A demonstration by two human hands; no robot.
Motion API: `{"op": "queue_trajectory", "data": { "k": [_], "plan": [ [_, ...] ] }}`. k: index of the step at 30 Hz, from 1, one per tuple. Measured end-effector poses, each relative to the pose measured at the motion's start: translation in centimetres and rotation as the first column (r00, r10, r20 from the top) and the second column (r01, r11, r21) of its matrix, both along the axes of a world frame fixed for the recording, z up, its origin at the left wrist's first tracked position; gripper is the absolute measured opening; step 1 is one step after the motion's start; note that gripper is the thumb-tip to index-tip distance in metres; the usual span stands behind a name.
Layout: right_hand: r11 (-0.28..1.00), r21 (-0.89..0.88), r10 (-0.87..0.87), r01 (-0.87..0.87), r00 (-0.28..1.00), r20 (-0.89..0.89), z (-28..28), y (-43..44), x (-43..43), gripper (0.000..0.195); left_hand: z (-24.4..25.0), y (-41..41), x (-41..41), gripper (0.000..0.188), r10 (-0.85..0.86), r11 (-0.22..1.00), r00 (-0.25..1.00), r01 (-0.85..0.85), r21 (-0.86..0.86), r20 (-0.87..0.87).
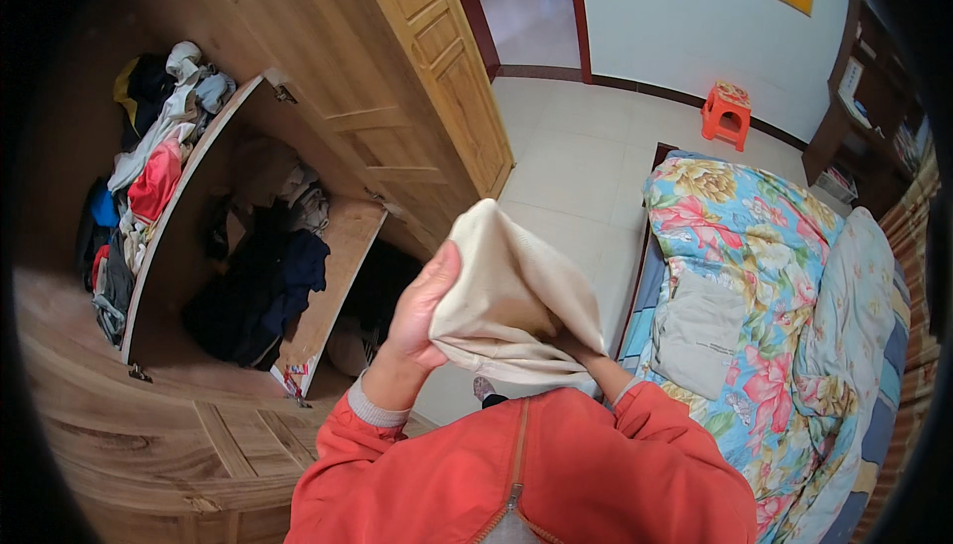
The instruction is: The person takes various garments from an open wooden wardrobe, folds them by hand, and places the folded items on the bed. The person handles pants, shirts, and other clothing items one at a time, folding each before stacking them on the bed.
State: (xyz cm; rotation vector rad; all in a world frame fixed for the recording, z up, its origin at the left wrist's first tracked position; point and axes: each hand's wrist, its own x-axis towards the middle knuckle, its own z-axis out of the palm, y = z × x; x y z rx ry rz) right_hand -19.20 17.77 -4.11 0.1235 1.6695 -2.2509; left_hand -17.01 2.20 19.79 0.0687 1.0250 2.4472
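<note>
A cream cloth item point(491, 298), its kind not clear, is held up in front of my chest. My left hand point(428, 306) grips its left edge, the thumb lying along the outside. My right hand point(569, 343) reaches into the cloth's opening from the right; its fingers are hidden by the fabric, so their pose cannot be seen. To the right, a light grey garment point(696, 335) bearing small writing lies on a floral quilt point(767, 246) on the bed.
On my left stands an open wooden wardrobe, with jumbled clothes on its upper shelf point(197, 164) and dark clothes point(260, 291) below. Wooden doors point(439, 45) jut out near a doorway point(521, 15). A red plastic stool point(727, 116) is by the wall, with a dark shelf unit point(856, 112) beyond.
</note>
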Motion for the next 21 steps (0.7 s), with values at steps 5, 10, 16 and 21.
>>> {"op": "queue_trajectory", "data": {
  "k": [5, 10, 16, 21],
  "plan": [
    [0.996, -0.092, -0.001, 0.006, 0.998, 0.058, 0.6, 1.0, -1.8, 0.034, -0.1, 0.8, 0.8, 0.045, -0.008, 0.988, 0.997, -0.003, 0.152, 0.072],
    [0.987, -0.154, 0.059, -0.043, 0.993, 0.104, 1.5, 3.2, -2.3, 0.034, -1.7, 2.4, -0.9, 0.041, -0.008, 1.0, 1.0, 0.008, -0.006, 0.024],
    [0.977, -0.082, 0.202, -0.196, 0.976, 0.083, 3.2, 2.4, -0.7, 0.034, -18.2, -5.0, -10.0, 0.04, 0.002, 0.954, 0.965, 0.077, -0.288, 0.264],
    [0.933, 0.03, 0.359, -0.359, 0.933, -0.015, 7.8, 7.2, -0.8, 0.034, -29.8, -10.1, -8.6, 0.046, 0.166, 0.962, 0.833, -0.018, -0.274, 0.528]
  ]
}}
